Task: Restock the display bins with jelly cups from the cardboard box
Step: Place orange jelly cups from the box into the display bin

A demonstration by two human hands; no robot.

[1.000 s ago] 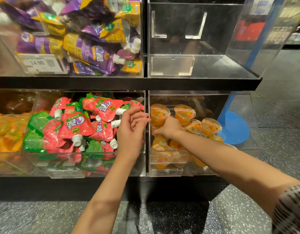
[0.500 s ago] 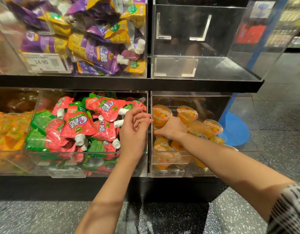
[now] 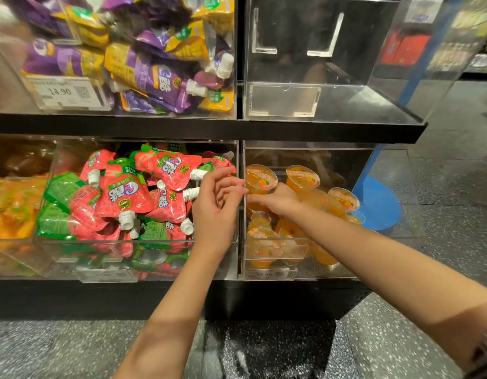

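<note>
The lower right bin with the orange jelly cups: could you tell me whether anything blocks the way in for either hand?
Nothing visible does. The right hand is already inside the lower right bin, among the orange jelly cups. The left hand hovers over the neighbouring bin of strawberry pouches, fingertips at the clear divider wall between the bins.

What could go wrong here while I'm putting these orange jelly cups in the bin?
The jelly cups lie loosely heaped, some tilted, in the lower right bin; your right hand reaching among them could topple a few. Your left hand hangs at the divider beside the strawberry pouches, so it might knock one loose.
</note>
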